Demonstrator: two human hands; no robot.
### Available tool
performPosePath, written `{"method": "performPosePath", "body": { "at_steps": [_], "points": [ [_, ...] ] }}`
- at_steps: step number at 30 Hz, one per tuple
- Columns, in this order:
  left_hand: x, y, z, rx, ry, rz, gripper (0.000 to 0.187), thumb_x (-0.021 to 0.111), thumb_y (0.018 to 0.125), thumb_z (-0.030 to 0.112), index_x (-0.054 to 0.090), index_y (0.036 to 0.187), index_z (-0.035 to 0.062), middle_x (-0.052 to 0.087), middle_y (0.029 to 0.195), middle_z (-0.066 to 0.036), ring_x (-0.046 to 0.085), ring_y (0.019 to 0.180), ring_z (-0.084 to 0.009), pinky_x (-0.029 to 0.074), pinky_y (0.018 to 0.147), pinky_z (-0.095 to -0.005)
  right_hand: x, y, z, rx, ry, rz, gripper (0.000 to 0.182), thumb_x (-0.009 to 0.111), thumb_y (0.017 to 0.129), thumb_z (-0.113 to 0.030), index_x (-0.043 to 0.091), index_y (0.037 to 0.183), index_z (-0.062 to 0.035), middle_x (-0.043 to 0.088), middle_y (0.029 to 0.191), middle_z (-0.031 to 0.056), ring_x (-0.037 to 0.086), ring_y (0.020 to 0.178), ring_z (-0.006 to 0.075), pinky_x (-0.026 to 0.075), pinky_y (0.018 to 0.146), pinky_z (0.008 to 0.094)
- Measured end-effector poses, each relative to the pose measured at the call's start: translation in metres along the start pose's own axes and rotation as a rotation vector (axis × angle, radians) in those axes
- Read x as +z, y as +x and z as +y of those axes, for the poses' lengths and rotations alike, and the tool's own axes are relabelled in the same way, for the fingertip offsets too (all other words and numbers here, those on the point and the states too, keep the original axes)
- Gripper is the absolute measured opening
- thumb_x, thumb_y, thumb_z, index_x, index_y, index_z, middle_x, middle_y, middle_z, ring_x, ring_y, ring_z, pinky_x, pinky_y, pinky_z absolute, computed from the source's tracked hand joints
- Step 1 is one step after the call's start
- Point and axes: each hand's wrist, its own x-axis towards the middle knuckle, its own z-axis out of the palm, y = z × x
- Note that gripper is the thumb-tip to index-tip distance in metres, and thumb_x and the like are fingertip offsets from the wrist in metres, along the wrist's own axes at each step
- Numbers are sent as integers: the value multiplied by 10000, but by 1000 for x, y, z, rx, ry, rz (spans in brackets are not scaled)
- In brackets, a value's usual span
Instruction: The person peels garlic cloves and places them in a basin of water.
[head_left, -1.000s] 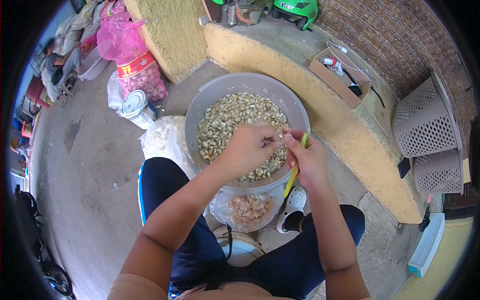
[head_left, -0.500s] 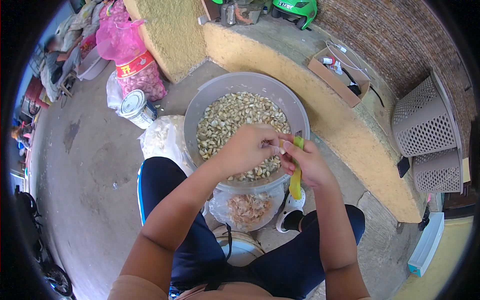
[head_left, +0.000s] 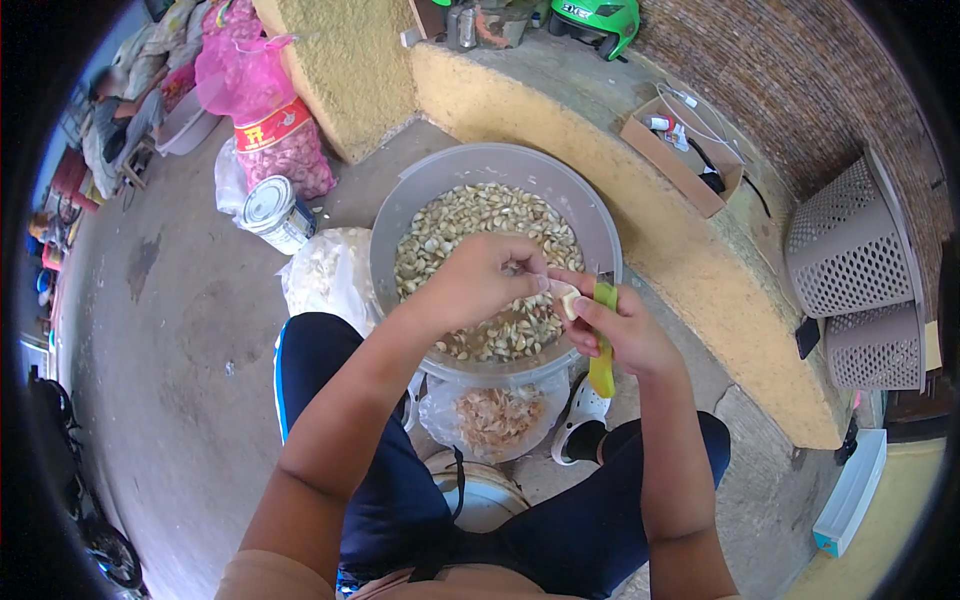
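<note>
Over the big grey tub (head_left: 594, 215), my two hands meet near its right side. My right hand (head_left: 640, 332) grips a small knife with a yellow-green handle (head_left: 603, 345); a bit of blade shows at the top. Between the same hand's thumb and fingers sits a pale garlic clove (head_left: 570, 304). My left hand (head_left: 478, 283) is closed in a pinch on a thin strip of garlic skin (head_left: 556, 287) at the clove's left. Many garlic cloves (head_left: 490, 215) fill the tub, some under my left hand.
Below the tub lies a clear bag of brown peelings (head_left: 498, 415). A white plastic bag (head_left: 325, 280), a paint can (head_left: 278, 215) and a pink sack of garlic (head_left: 285, 160) stand left. A low ledge (head_left: 690, 260) curves along the right. Another person (head_left: 125, 110) sits far left.
My left hand has drawn slightly left and up from the clove, with skin stretched between. More of the pale clove shows. The knife has shifted a little right with my right hand.
</note>
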Motion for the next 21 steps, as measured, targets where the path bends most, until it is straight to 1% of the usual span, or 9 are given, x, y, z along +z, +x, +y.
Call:
{"method": "performPosePath", "body": {
  "at_steps": [3, 4, 6, 9, 12, 15, 18, 21],
  "points": [
    [-7, -2, -1, -102, -97, -42, 114, 598, 709, 111, 571, 726, 2, 543, 696, -32, 512, 706, -119, 394, 663, -253, -2, 0, 1, 30, 48, 55, 351, 412, 843, -94, 450, 1187, -35, 392, 604, -32, 347, 497, 46, 307, 451, 186],
    [-10, -2, 1, -142, -87, -18, 117, 598, 712, 118, 575, 733, 5, 546, 701, -31, 511, 709, -116, 393, 669, -248, -3, 0, 2, 38, 75, 76, 356, 410, 834, -83, 455, 1185, -40, 392, 607, -32, 345, 496, 45, 304, 452, 183],
    [-18, -3, 5, -220, -66, 30, 125, 598, 717, 130, 582, 748, 10, 552, 712, -30, 509, 717, -110, 391, 682, -240, -4, -2, 0, 1, 90, 37, 364, 415, 822, -75, 460, 1182, -42, 399, 614, -31, 345, 494, 44, 300, 450, 181],
    [-21, -4, 1, -133, 27, 15, 161, 606, 729, 167, 606, 802, 23, 568, 746, -30, 515, 740, -103, 397, 686, -231, -5, -3, -2, -12, 82, 8, 363, 429, 811, -73, 470, 1170, -39, 401, 615, -30, 343, 490, 43, 294, 446, 178],
    [-14, -5, -3, -141, -63, -35, 197, 603, 750, 185, 618, 866, 27, 586, 774, -35, 523, 761, -100, 406, 694, -235, -3, -2, -2, 0, 57, 5, 344, 445, 805, -75, 488, 1144, -27, 408, 612, -29, 350, 485, 43, 292, 441, 178],
    [-11, -4, 1, -153, -4, -83, 218, 607, 757, 179, 613, 898, 13, 600, 793, -46, 529, 764, -98, 415, 699, -247, -3, 0, 2, 17, 47, 31, 317, 458, 801, -77, 510, 1109, -22, 424, 613, -27, 362, 479, 43, 293, 436, 178],
    [-5, -4, -11, -137, -67, -132, 211, 618, 749, 169, 615, 896, 17, 605, 784, -48, 532, 749, -103, 415, 699, -255, -3, 1, 2, 30, 52, 46, 292, 466, 802, -81, 528, 1080, -21, 442, 617, -23, 372, 475, 42, 292, 430, 178],
    [-3, -5, -18, -153, -48, -87, 183, 627, 738, 170, 629, 857, 30, 605, 745, -47, 533, 711, -104, 419, 676, -248, -2, 2, 4, 38, 12, 60, 280, 468, 803, -84, 538, 1069, -28, 447, 616, -27, 372, 471, 38, 290, 425, 177]
  ]
}}
